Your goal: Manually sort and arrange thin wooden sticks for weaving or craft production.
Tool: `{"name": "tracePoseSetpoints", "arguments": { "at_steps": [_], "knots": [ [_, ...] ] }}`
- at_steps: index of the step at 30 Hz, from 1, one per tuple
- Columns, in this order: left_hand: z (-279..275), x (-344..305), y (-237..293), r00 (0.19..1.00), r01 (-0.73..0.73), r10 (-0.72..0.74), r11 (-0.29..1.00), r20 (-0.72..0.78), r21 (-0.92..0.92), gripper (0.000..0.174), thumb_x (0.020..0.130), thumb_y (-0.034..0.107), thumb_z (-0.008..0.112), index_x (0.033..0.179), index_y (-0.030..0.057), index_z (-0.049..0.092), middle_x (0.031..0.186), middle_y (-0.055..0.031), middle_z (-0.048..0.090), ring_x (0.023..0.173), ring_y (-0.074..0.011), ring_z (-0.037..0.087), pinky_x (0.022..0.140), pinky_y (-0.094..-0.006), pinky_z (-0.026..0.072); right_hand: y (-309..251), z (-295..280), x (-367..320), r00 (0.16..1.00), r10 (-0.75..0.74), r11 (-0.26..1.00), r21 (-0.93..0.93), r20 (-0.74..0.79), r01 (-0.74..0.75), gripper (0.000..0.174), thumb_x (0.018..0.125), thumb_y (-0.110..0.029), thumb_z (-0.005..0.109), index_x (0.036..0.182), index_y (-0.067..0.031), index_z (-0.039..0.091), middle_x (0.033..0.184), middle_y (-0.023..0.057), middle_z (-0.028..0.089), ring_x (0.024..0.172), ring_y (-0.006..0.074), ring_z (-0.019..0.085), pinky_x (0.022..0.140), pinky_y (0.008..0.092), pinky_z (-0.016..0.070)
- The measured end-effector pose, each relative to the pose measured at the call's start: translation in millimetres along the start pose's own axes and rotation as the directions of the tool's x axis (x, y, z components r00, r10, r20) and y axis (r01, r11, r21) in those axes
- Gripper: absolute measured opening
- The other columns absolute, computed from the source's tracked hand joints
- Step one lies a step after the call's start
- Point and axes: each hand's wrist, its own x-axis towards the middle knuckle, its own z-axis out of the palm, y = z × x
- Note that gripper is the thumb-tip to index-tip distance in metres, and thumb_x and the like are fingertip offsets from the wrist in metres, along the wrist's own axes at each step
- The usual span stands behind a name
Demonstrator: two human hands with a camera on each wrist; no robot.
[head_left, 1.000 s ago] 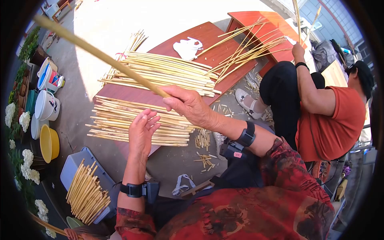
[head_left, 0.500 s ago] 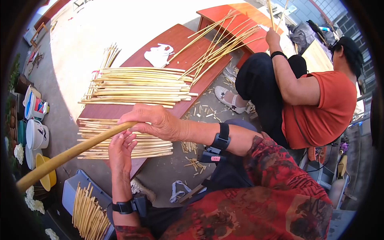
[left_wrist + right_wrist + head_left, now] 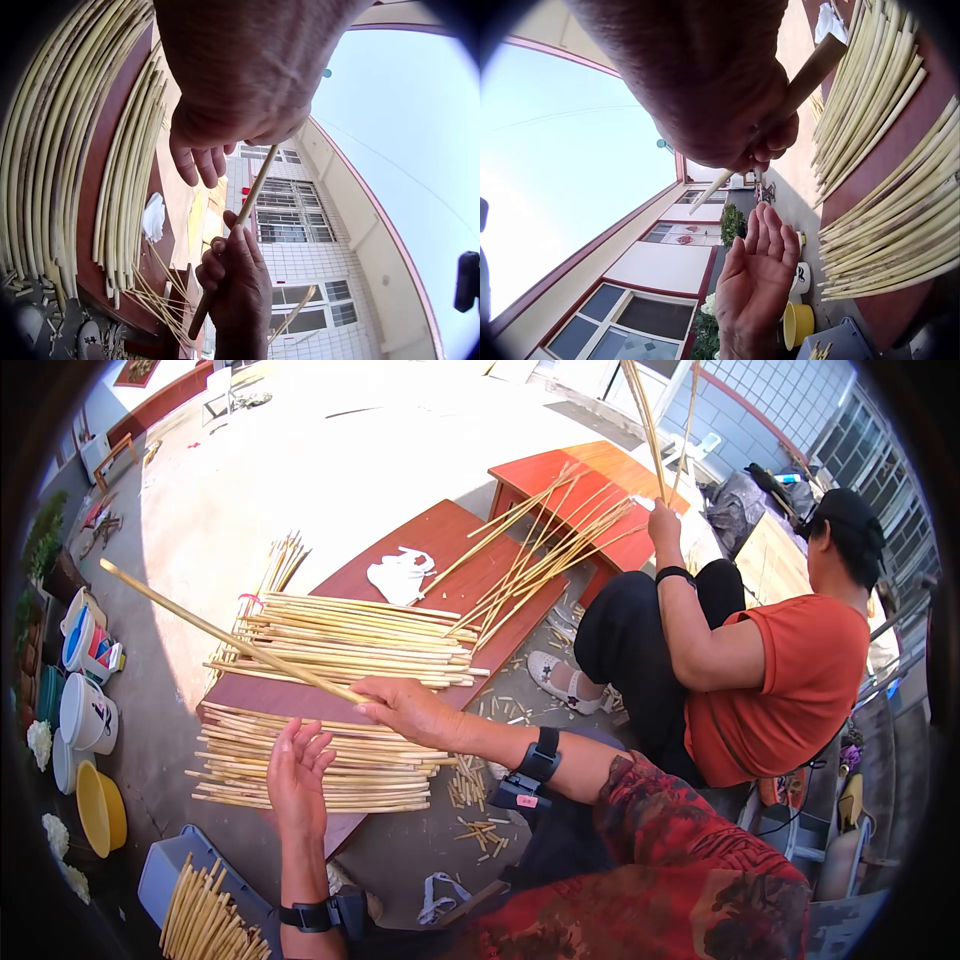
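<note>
My right hand (image 3: 410,710) grips one end of a long pale stalk (image 3: 220,632), its thumb and fingers curled round it. From there the stalk slants up to the far left, over the piles. My left hand (image 3: 298,785) is held up just left of the right one, empty. In the right wrist view its palm (image 3: 757,289) faces up with the fingers loosely straight. Below the hands lies a near row of cut stalks (image 3: 320,760). Behind it, a second row (image 3: 350,645) lies on the same reddish-brown board (image 3: 420,555).
At right a seated person (image 3: 770,660) in an orange top holds upright stalks (image 3: 645,425). Long stalks (image 3: 560,540) reach across to an orange table (image 3: 610,475). A white bag (image 3: 400,575) rests on the board. Buckets (image 3: 88,712) and a grey-blue bin (image 3: 165,875) stand left; offcuts litter the floor.
The stalk in my right hand has swung from up-left to down-left, then back to pointing up-left over the piles. My left hand stays empty. The head view has shifted.
</note>
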Motion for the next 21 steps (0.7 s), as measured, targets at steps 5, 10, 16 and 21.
{"name": "tracePoseSetpoints", "arguments": {
  "at_steps": [5,10,16,21],
  "knots": [
    [9,-4,-12,0.998,-0.014,0.01,0.998,-0.054,-0.063,0.034,0.09,0.018,0.037,0.117,-0.0035,0.037,0.1,-0.0152,0.053,0.09,-0.0222,0.054,0.074,-0.0306,0.0479,10,44,-23,0.978,-0.201,0.961,-0.179,0.062,0.209,0.026,0.085,-0.016,0.048,0.107,-0.003,0.048,0.088,0.0163,0.057,0.078,0.0275,0.056,0.07,0.0355,0.0429],
    [-10,-3,-9,0.995,-0.003,-0.01,0.992,-0.103,-0.127,0.03,0.089,0.015,0.04,0.113,-0.0025,0.041,0.09,-0.0093,0.055,0.087,-0.0208,0.054,0.077,-0.0341,0.0467,-1,51,-40,0.947,0.01,0.993,0.111,0.32,-0.048,0.022,0.088,-0.017,0.041,0.105,-0.0036,0.045,0.069,0.0106,0.054,0.066,0.0213,0.055,0.061,0.033,0.0436],
    [-25,0,13,0.981,-0.076,0.043,0.983,-0.19,-0.168,0.029,0.089,0.012,0.036,0.113,-0.0047,0.04,0.084,-0.0095,0.054,0.079,-0.0185,0.055,0.073,-0.0342,0.0485,2,50,-68,0.87,0.173,0.968,0.086,0.462,-0.238,0.015,0.086,-0.017,0.047,0.092,-0.0039,0.046,0.063,0.0054,0.051,0.053,0.0164,0.05,0.05,0.0303,0.0408],
    [-42,16,25,0.974,-0.18,0.138,0.953,-0.18,-0.243,0.03,0.089,0.012,0.036,0.113,-0.0047,0.04,0.082,-0.0084,0.052,0.076,-0.018,0.053,0.071,-0.0334,0.0485,6,46,-75,0.86,0.071,0.971,-0.233,0.506,0.057,0.014,0.085,-0.012,0.051,0.096,-0.0031,0.049,0.065,-0.0002,0.05,0.057,0.006,0.048,0.052,0.02,0.0403]
  ]
}}
